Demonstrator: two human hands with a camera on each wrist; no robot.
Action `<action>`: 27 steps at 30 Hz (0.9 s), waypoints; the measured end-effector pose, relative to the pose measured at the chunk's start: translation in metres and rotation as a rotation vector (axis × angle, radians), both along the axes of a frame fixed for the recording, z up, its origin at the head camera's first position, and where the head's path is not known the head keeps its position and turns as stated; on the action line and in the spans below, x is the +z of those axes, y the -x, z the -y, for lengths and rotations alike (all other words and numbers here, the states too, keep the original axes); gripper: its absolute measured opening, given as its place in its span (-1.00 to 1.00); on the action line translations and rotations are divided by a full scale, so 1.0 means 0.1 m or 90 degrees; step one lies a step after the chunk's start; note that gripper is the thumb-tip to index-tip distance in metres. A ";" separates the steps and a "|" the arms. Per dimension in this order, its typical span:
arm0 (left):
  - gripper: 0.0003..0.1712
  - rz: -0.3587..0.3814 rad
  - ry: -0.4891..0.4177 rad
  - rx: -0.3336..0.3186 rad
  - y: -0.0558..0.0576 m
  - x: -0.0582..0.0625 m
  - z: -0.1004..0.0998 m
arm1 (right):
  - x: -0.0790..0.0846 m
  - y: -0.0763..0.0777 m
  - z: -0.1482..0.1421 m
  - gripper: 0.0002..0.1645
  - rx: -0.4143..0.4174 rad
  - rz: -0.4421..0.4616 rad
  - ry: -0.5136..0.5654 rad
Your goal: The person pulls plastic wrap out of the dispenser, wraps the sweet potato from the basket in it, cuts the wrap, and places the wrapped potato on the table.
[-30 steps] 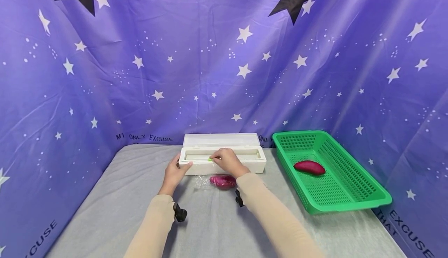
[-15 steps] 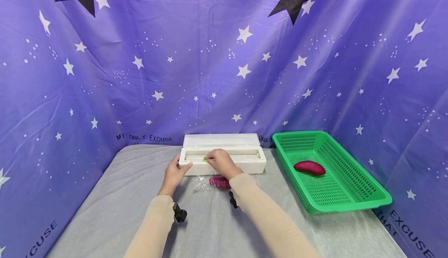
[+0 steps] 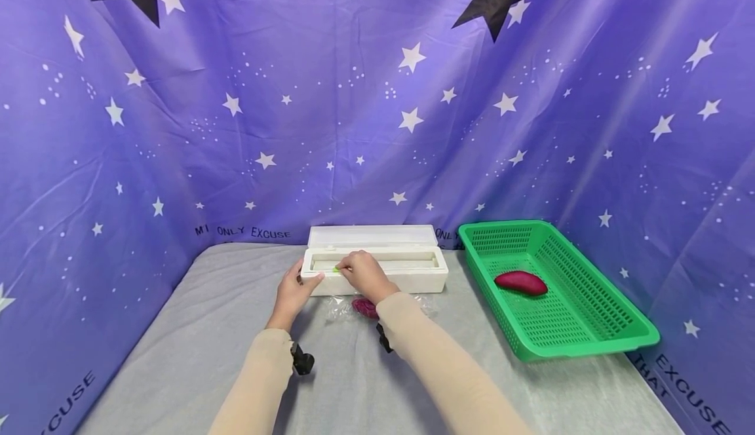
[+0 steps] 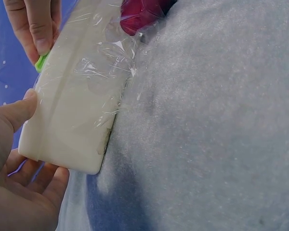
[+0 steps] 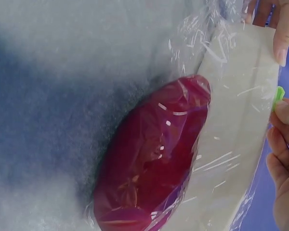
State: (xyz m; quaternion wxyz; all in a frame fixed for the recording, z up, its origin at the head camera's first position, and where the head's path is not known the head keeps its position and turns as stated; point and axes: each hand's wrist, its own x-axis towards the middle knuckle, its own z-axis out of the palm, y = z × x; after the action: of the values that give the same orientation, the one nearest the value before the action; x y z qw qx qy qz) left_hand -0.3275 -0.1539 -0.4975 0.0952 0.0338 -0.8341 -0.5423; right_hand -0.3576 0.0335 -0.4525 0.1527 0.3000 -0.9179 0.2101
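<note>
A white cling film dispenser box (image 3: 415,283) lies on the grey cloth with its lid (image 3: 373,235) raised at the back. My left hand (image 3: 291,296) grips its left end, thumb on the front edge and fingers round the end. Between thumb and fingers my right hand (image 3: 367,276) pinches a small green slide cutter (image 4: 40,63) on the box's front edge. Clear cling film (image 3: 340,308) drapes down the box's front. Under the film, just before the box, rests a purple sweet potato (image 5: 149,154), partly hidden by the right wrist in the head view.
To the right stands a green perforated basket (image 3: 613,345) with another purple sweet potato (image 3: 522,283) inside. Behind the box hangs a purple star-patterned curtain (image 3: 354,127). Grey cloth (image 3: 348,382) covers the table. A black wrist camera (image 3: 303,359) sits at the left wrist.
My right hand has slid left along the box's front edge with the green slide cutter, nearing the left hand. The left hand and the box have stayed put.
</note>
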 end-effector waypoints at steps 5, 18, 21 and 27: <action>-0.10 0.003 -0.001 -0.004 0.00 -0.01 0.00 | -0.01 0.00 0.04 -0.89 -0.008 -0.011 -0.011; -0.17 -0.016 0.001 -0.027 0.01 0.00 0.03 | -0.02 -0.05 0.18 -0.91 -0.010 -0.059 0.010; -0.16 -0.012 -0.004 -0.031 0.00 0.00 0.04 | -0.03 -0.06 0.25 -0.91 -0.018 -0.061 0.010; -0.12 -0.002 -0.012 -0.035 0.00 -0.01 0.04 | -0.02 -0.09 0.39 -0.90 -0.037 -0.042 -0.004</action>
State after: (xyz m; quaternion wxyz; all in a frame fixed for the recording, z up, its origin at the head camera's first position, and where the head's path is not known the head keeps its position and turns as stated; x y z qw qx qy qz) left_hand -0.3272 -0.1583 -0.4985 0.0816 0.0109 -0.8294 -0.5525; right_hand -0.3489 -0.0058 -0.4542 0.1876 0.2804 -0.9215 0.1925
